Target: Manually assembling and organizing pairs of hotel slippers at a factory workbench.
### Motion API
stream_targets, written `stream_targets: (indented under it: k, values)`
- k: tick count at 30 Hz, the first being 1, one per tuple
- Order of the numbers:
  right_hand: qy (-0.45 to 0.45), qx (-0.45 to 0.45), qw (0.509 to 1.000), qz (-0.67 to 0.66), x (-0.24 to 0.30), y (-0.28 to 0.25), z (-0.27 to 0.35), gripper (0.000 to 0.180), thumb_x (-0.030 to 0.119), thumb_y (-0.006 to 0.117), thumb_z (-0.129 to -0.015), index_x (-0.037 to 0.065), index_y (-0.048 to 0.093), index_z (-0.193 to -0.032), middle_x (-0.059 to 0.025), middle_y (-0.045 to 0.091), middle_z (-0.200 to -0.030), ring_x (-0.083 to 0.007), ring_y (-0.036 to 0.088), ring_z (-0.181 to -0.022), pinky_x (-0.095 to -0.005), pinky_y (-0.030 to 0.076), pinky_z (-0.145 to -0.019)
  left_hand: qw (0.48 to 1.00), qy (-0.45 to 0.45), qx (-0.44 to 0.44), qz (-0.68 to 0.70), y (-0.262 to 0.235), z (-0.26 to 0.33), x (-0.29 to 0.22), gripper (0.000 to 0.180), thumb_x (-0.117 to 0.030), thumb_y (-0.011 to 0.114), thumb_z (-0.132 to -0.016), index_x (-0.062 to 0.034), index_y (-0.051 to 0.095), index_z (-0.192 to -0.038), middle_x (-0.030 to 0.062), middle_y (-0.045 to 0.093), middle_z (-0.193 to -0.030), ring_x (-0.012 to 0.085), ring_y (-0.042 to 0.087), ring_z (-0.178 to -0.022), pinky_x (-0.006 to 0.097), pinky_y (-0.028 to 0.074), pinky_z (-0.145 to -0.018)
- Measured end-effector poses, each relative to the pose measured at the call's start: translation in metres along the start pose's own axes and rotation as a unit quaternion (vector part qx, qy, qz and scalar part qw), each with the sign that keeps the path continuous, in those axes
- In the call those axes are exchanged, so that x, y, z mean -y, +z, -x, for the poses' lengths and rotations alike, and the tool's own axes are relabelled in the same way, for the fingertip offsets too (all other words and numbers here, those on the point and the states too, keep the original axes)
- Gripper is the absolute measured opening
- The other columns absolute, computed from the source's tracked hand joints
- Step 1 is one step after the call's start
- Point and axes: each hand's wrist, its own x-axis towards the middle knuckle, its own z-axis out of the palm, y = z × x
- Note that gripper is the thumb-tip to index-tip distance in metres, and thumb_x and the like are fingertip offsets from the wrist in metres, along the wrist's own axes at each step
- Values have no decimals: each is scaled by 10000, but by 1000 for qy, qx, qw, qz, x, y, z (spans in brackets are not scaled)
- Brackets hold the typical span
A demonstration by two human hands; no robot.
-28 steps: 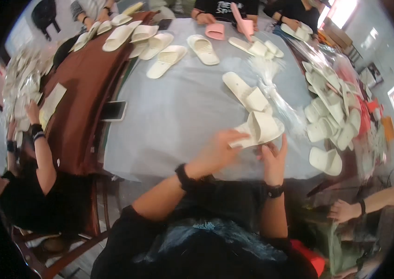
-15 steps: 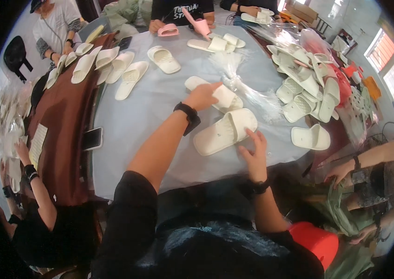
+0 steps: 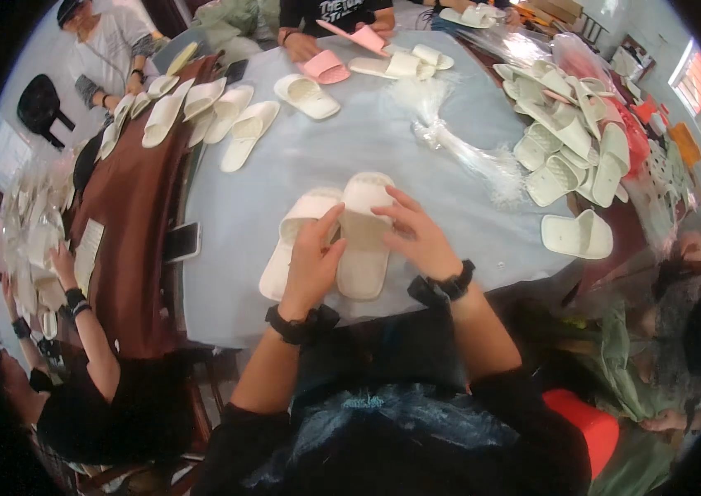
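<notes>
Since the earlier frame, both of your hands have drawn back toward you and a pair of cream slippers now lies side by side on the pale blue worktop [image 3: 416, 99] directly in front of you. Your left hand [image 3: 311, 263] rests on the left slipper [image 3: 291, 241], fingers curled over its strap and thumb reaching toward the other one. Your right hand [image 3: 418, 236] lies with fingers spread on the right slipper [image 3: 363, 248], pressing rather than closing round it. The two slippers touch along their inner edges, toes pointing away from you. A bundle of clear plastic bags [image 3: 458, 145] lies beyond them, well apart. A heap of slippers [image 3: 569, 136] sits at the right edge, and a dark phone [image 3: 183, 241] lies just left of the worktop.
</notes>
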Motion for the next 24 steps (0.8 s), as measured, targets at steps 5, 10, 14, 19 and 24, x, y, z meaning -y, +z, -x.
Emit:
stream_targets:
  k: [5, 10, 14, 19, 24]
  values:
    - [23, 34, 998, -38, 3, 12, -30, 409, 164, 672, -840, 87, 621, -1239, -218, 337, -1498, -296, 510, -1235, -373, 454, -955, 995, -21, -18, 92, -6, 6, 11, 585, 62, 554, -846, -112, 486, -1400, 112, 514, -1176, 218, 521, -1096, 297, 494, -889]
    - [46, 37, 996, 73, -5, 15, -10, 384, 199, 688, -840, 122, 647, -1214, -272, 313, -1484, -410, 371, -1347, -425, 383, -1056, 995, -8, -26, -96, -27, 23, 14, 504, 43, 613, -819, -105, 578, -1299, 136, 526, -1185, 262, 527, -1067, 316, 502, -862]
    - [48, 51, 986, 153, -6, 14, -3, 434, 239, 696, -841, 133, 625, -1257, -292, 281, -1495, -432, 268, -1393, -463, 258, -1139, 939, 51, -104, -324, -48, 50, 10, 441, -10, 706, -763, -84, 644, -1194, 151, 534, -1197, 314, 517, -1068, 392, 456, -917]
    - [4, 61, 968, 244, -11, 14, -23, 520, 209, 680, -853, 58, 544, -1332, -296, 246, -1516, -424, 279, -1392, -435, 297, -1123, 950, -46, -36, -308, -60, 74, 9, 560, -61, 770, -711, -93, 607, -1246, 207, 489, -1233, 368, 460, -1140, 426, 407, -987]
    - [31, 77, 980, 180, 0, 19, -25, 575, 192, 674, -853, -28, 488, -1350, -236, 254, -1537, -350, 315, -1398, -375, 337, -1103, 942, -34, -25, -333, -39, 81, 12, 640, -76, 817, -646, -89, 599, -1247, 225, 471, -1252, 394, 447, -1149, 446, 397, -1003]
